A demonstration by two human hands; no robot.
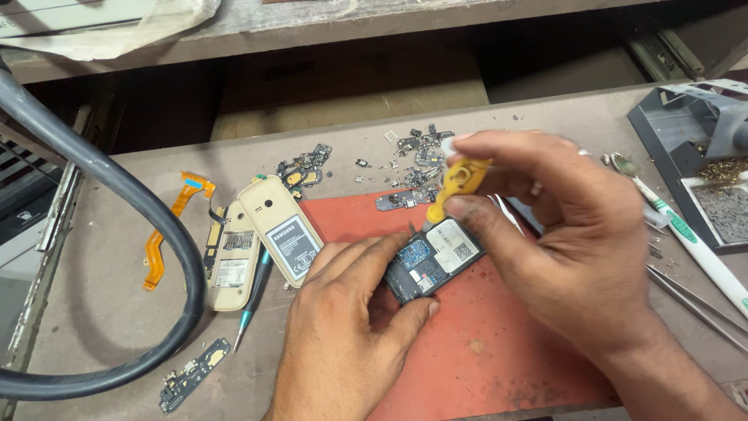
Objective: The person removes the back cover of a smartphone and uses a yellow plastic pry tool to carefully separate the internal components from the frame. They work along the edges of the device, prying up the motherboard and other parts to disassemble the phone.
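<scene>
An opened dark phone (431,265), its circuit board and labels exposed, is lain on a red mat (483,335) near the middle of the tabletop (101,312). It is steadied by the left hand (343,343), whose fingers (374,253) are closed narrowly around its near end, thumb pressed against its lower edge. A yellow-handled screwdriver (452,187) is pinched in the fingers of the right hand (569,242), held tilted, with its tip set down at the phone's upper edge.

Just left of the mat, two beige phone shells (257,242) are seen, one leaning on the other, with a teal-tipped tool (253,300) partly under them. An orange flex cable (167,234) and a thick black hose (117,203) lie further left. Small loose parts (413,152) are scattered behind the screwdriver. A small green circuit strip (195,374) lies at the near left. Tweezers (693,300) and a white and green brush (686,234) are lain at the right, partly hidden by the right hand.
</scene>
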